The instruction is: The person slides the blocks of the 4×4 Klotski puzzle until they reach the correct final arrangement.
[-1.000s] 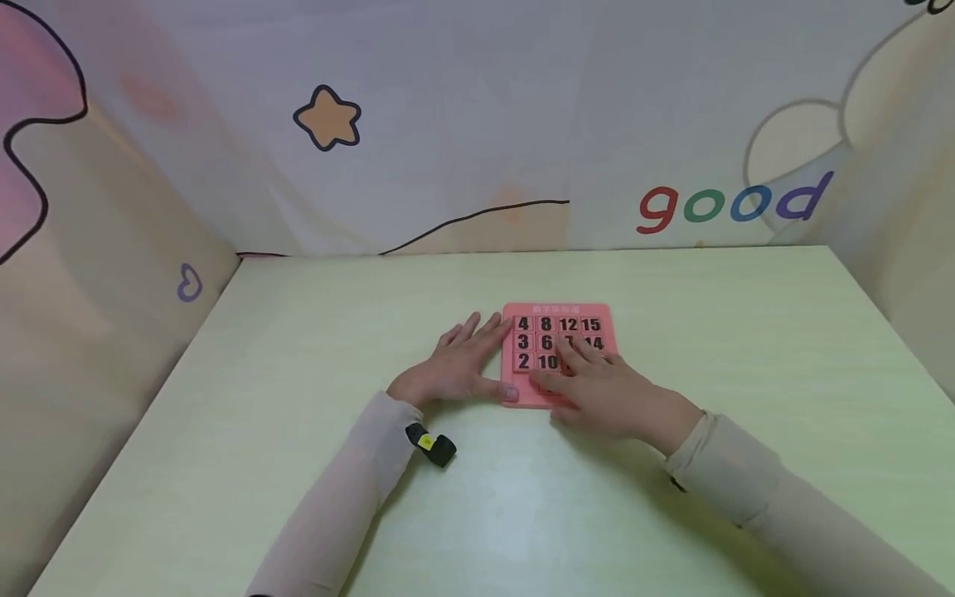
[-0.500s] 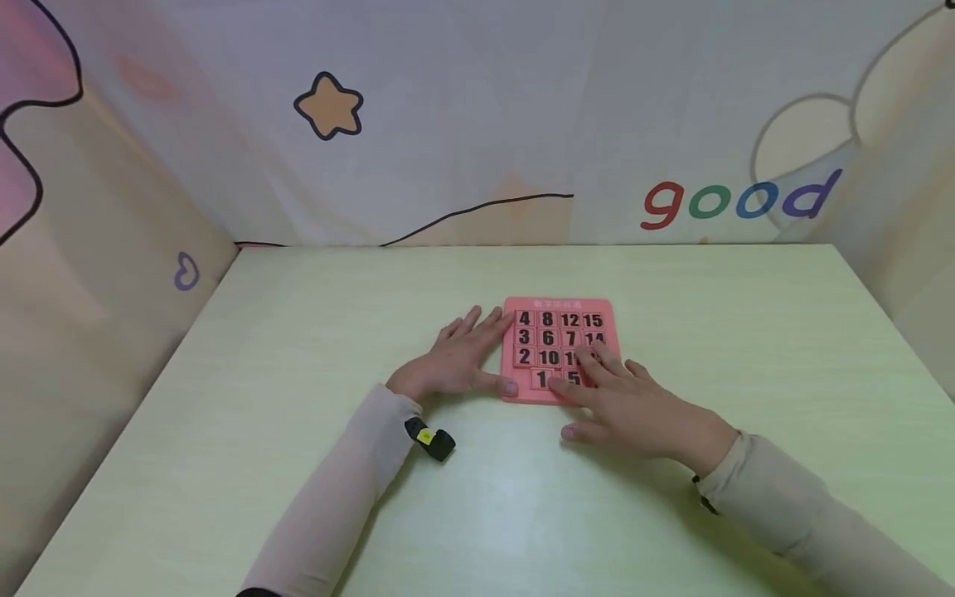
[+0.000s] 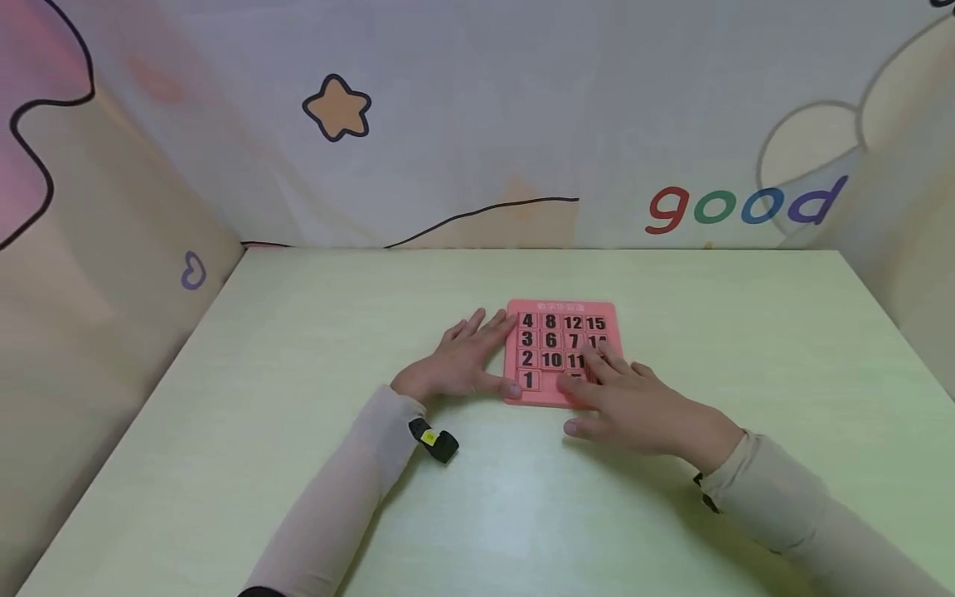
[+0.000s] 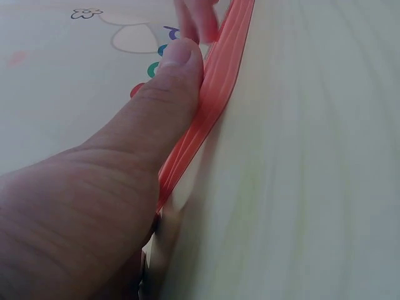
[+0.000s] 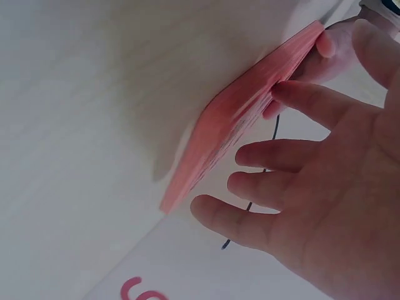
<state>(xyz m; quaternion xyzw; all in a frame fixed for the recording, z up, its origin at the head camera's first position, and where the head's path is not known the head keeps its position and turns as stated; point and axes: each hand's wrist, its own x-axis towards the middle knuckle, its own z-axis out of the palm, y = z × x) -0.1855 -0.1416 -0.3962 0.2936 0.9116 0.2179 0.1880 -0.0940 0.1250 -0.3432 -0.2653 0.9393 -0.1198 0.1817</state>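
A pink sliding number puzzle lies flat on the table, its black-numbered tiles in rows. My left hand spreads along its left edge, with the fingertips at the upper left and the thumb on the lower left corner. In the left wrist view the thumb lies against the pink frame. My right hand reaches over the lower right, hiding some tiles there. Its index fingertip touches the bottom row, just right of the 1 tile. In the right wrist view the other fingers are extended above the puzzle.
The pale green table runs back to a printed backdrop with a star and the word "good". Fabric walls close in both sides. A black strap with a yellow patch is on the left cuff.
The 1 tile has slid left into the bottom left corner, and a gap shows to its right. My right hand drew back to the lower right. The left hand has stayed put.
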